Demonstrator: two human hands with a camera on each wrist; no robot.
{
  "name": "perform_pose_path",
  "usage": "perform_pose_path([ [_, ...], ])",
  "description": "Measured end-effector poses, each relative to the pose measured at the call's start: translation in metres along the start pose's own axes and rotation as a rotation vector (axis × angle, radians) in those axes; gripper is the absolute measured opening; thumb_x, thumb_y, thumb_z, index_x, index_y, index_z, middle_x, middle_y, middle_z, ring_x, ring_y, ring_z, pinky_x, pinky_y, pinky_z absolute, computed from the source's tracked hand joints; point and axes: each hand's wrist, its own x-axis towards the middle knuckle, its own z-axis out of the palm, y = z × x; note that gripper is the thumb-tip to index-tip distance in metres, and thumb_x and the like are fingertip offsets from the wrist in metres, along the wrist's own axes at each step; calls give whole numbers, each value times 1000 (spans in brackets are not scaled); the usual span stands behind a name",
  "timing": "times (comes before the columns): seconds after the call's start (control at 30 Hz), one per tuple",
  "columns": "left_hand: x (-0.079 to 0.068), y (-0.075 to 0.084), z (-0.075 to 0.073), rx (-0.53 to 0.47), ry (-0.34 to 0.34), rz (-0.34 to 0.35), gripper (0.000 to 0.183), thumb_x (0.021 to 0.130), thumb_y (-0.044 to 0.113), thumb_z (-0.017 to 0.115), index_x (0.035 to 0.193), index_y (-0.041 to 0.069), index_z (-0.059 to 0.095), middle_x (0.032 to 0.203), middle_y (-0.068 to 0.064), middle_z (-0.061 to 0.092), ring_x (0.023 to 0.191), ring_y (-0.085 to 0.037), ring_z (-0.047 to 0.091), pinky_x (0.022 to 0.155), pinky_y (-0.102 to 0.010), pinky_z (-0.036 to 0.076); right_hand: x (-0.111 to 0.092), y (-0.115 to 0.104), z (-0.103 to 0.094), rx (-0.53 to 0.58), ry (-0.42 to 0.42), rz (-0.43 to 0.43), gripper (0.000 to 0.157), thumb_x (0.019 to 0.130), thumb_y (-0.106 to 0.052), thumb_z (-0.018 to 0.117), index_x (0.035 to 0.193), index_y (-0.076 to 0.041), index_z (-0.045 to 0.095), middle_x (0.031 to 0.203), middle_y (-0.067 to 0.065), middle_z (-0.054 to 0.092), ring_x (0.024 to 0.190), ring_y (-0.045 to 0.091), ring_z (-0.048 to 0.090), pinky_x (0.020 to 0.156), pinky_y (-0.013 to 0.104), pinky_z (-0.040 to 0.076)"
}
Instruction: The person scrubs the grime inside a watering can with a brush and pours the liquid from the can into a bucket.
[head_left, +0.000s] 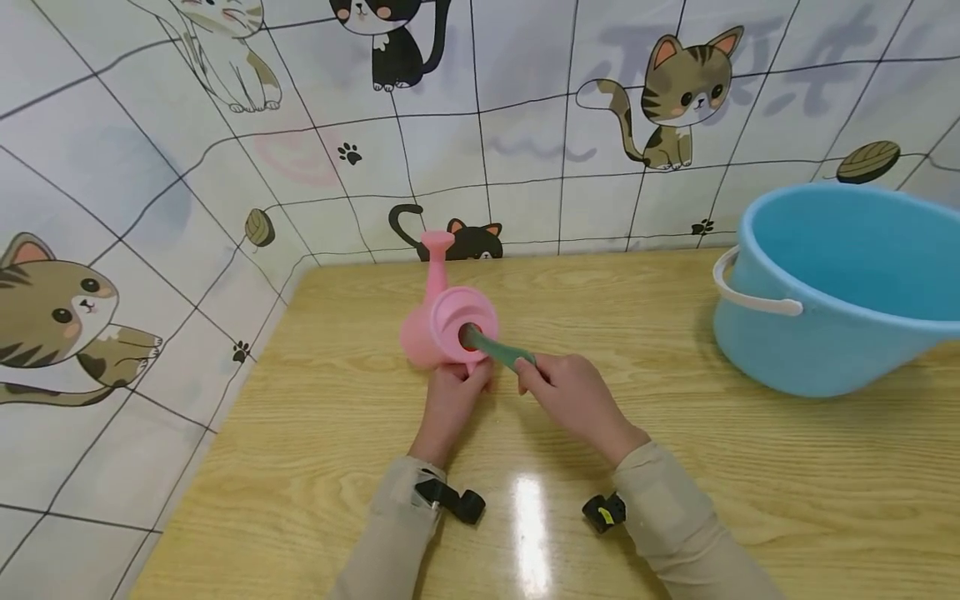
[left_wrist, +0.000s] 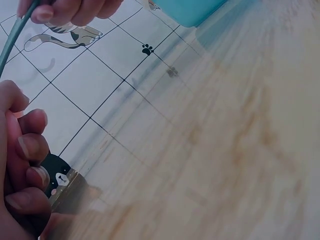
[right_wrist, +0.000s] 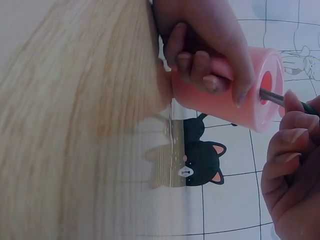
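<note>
Watering can: pink watering can (head_left: 422, 340), smooth and glossy, with a rounded body; spout (head_left: 435, 279) points toward the wall and flares into a wide tip.
Where it is: upright on the wood-grain table (head_left: 637, 333), ahead of me, near the cat-patterned wall (head_left: 525, 150), well apart from the bucket.
Can's top: round raised rim (head_left: 486, 311) about a smaller hole, reddish inside.
In the can: far end of a slim tool (head_left: 502, 350), handle green, neck metallic in the right-wrist view; its tip is hidden inside, so I cannot tell its shape.
My left hand (head_left: 452, 410): fingers curled round the can's pink handle.
My right hand (head_left: 581, 404): pinching the tool's green handle, which slants down into the hole.
Bucket: light-blue bucket (head_left: 810, 350), white carrying handle (head_left: 757, 302) hanging on its near side; plain blue inner wall visible, bottom hidden from my angle.
</note>
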Motion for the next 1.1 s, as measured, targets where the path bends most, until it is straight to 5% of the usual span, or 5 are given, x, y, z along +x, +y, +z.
perform_pose_path([
  [0.17, 2, -5, 1, 11, -36, 30, 34, 84, 19, 58, 60, -5, 54, 60, -20, 54, 50, -12, 44, 49, -22, 33, 0, -4, -6, 247, -30, 101, 41, 89, -48, 42, 70, -17, 61, 48, 0, 36, 39, 11, 27, 37, 24, 23],
  [0.43, 11, -27, 5, 33, -47, 19, 33, 84, 35, 57, 66, 9, 66, 70, 3, 66, 57, -10, 44, 53, -23, 34, 5, -1, -12, 697, -76, 211, 47, 91, -43, 43, 70, -2, 54, 48, 5, 36, 42, 16, 33, 40, 28, 29],
  [0.8, 11, -25, 6, 73, -11, 11, 36, 81, 37, 61, 60, 8, 59, 53, 0, 53, 49, -11, 41, 47, -23, 30, 10, 14, -12, 1304, -117, 426, 33, 93, -24, 44, 66, -6, 51, 49, -3, 35, 40, 6, 29, 37, 18, 25],
  [0.97, 11, -26, 6, 111, 20, -17, 42, 79, 36, 62, 53, 9, 44, 46, 1, 35, 44, -11, 33, 43, -23, 24, 11, 15, -9, 1342, -130, 448, 33, 93, -23, 43, 65, -6, 51, 50, -3, 37, 40, 5, 28, 36, 17, 25],
  [1.1, 10, -27, 6, 85, 25, -36, 39, 79, 34, 62, 54, 10, 45, 47, 0, 36, 46, -12, 35, 45, -23, 26, 11, 15, -8, 1093, -102, 420, 36, 93, -29, 43, 66, -5, 50, 48, -1, 36, 40, 8, 30, 39, 21, 26],
])
